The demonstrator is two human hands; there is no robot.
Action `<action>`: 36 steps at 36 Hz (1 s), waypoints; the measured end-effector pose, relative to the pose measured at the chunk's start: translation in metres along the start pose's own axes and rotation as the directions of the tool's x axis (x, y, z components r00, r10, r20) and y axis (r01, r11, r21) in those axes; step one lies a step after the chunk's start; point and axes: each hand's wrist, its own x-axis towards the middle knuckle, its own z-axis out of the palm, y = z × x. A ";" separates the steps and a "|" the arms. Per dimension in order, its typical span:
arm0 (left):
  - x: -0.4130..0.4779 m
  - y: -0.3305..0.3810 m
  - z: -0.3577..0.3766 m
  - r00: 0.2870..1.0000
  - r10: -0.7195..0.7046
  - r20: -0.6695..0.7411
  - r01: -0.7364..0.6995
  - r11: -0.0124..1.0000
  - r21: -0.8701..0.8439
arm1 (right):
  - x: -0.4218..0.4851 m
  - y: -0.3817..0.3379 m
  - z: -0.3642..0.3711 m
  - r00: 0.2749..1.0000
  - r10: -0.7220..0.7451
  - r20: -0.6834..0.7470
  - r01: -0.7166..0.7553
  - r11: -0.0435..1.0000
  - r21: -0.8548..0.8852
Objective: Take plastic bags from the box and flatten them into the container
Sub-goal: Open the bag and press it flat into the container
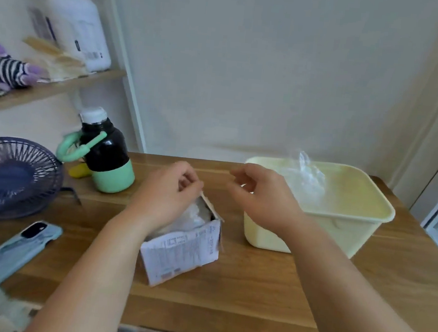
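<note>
Table (254, 289) of brown wood filled the lower view and carried every task item. Shelf (59, 87), at upper left, bore a white jug (83, 32) and a striped toy (10, 69). Container (385, 208), a pale yellow tub with rounded corners, stood on the right half of the table, its mouth open. Fan (11, 172), dark blue, stood at the left edge, facing the camera. Bottle (106, 155), black above and green below with a white cap, stood upright just right of the fan. Box (183, 250), a white printed carton, lay near the table's middle, left of the container and apart from it, with its top flap raised. Phone (17, 248), in a light blue case, lay camera side up near the front left corner. Left hand (167, 190) sat over the box mouth, fingers curled at the flap's upper edge; whether they pinched a bag or the flap could not be told. Right hand (260, 196) hung before the container's near left corner, forefinger and thumb drawn towards each other and the other fingers loosely curled; whether any film lay between them could not be told. One clear bag (307, 179) stood crumpled inside the container, rising above its rim. Further bags (197, 214) showed as a whitish mass in the box mouth, under the left hand.
</note>
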 end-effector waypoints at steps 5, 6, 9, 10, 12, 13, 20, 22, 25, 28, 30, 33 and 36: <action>-0.019 -0.025 -0.006 0.961 -0.176 0.212 0.127 0.966 0.227 | 0.002 -0.006 0.043 0.993 0.006 0.118 -0.001 0.999 -0.036; -0.021 -0.026 -0.005 0.953 -0.187 0.240 0.127 0.961 0.246 | 0.002 -0.004 0.050 0.989 0.011 0.146 -0.002 0.998 -0.066; -0.024 -0.026 -0.004 0.949 -0.178 0.262 0.107 0.958 0.265 | 0.004 0.001 0.063 0.984 0.020 0.177 0.007 0.989 -0.147; -0.024 -0.026 -0.003 0.949 -0.172 0.263 0.100 0.959 0.264 | 0.003 0.002 0.064 0.984 0.027 0.174 0.002 0.987 -0.160; -0.024 -0.026 -0.003 0.949 -0.167 0.269 0.100 0.964 0.247 | 0.004 0.004 0.065 0.984 0.035 0.176 -0.008 0.988 -0.156; -0.024 -0.027 -0.002 0.950 -0.164 0.264 0.107 0.970 0.219 | 0.003 0.005 0.065 0.982 0.040 0.184 -0.012 0.988 -0.154; -0.023 -0.026 0.004 0.989 -0.130 0.074 0.131 0.991 -0.011 | -0.004 0.001 0.056 0.973 0.039 0.228 -0.024 0.997 -0.070; -0.022 -0.025 0.005 0.995 -0.099 0.003 0.099 0.990 -0.104 | -0.007 -0.003 0.053 0.963 0.026 0.268 -0.027 1.000 -0.001; -0.020 -0.023 0.004 0.998 -0.058 -0.028 0.045 0.941 -0.335 | -0.007 -0.005 0.052 0.941 -0.017 0.338 -0.001 0.999 0.054; -0.019 -0.021 0.004 1.000 -0.019 0.002 0.018 0.865 -0.502 | -0.007 -0.005 0.052 0.943 -0.054 0.328 0.036 0.998 0.060; -0.019 -0.023 0.005 1.000 0.010 0.019 0.003 0.822 -0.569 | -0.007 -0.004 0.053 0.959 -0.034 0.283 0.001 0.993 0.114; -0.019 -0.027 0.008 0.999 0.006 0.040 0.019 0.798 -0.603 | -0.006 -0.002 0.053 0.967 0.023 0.254 -0.073 0.979 0.189; -0.021 -0.030 0.007 0.989 -0.029 0.148 0.093 0.890 -0.446 | -0.004 0.000 0.052 0.966 0.065 0.248 -0.132 0.956 0.261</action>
